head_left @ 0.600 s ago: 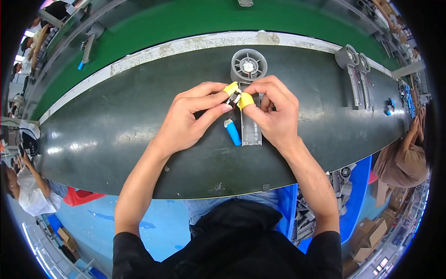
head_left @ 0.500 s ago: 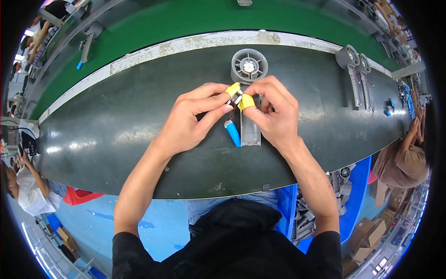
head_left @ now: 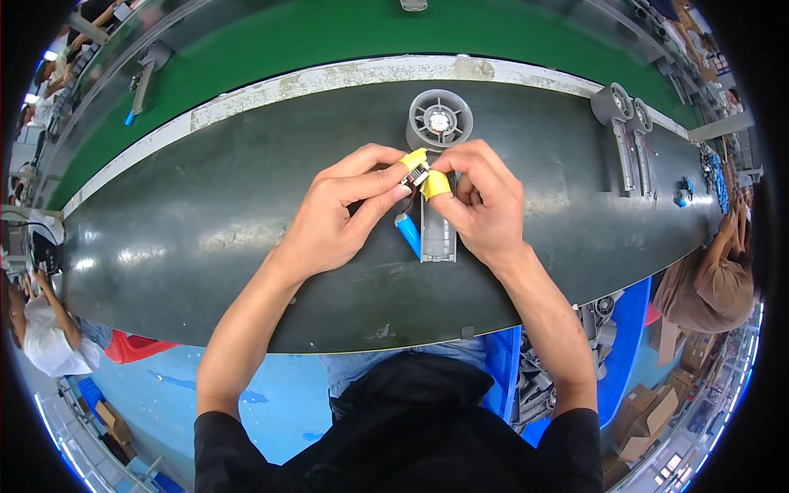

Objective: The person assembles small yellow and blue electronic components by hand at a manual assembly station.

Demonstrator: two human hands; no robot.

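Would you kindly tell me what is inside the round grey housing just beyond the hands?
The housing holds a pale, spoked hub; whatever sits behind the hub is covered and cannot be seen.

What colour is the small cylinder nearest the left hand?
The small cylinder is blue; the head view shows it best.

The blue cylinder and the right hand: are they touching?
Apart. The head view shows the grey strip lying between the blue cylinder and the right hand.
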